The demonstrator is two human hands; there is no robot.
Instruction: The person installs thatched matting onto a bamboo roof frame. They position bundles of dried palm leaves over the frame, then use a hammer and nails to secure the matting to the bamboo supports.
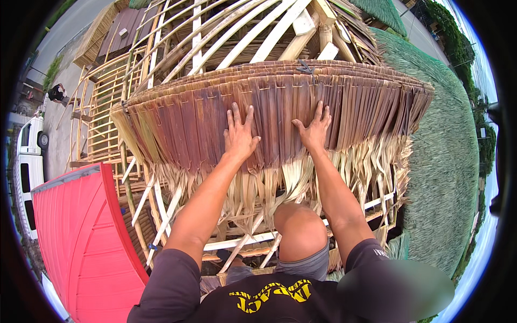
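Observation:
A thick stack of brown palm-leaf thatch panels (280, 107) lies across the roof frame in front of me, its stitched upper edge away from me and its pale, frayed leaf ends hanging toward my knee. Flat on the panels' left half rests my left hand (239, 134), fingers spread. My right hand (315, 129) presses on the right half, its fingers also stretched out and apart. Neither hand grips anything. A dark tie (306, 68) is knotted round the stack's top edge near the middle.
Bare pale roof poles (258, 32) rise beyond the stack, and more slats (247, 237) run beneath my bent knee. A green-grey thatched roof (441, 151) slopes at the right. A red metal roof (86, 242) lies lower left. Farther off stand a white vehicle (29, 161) and a person (56, 93).

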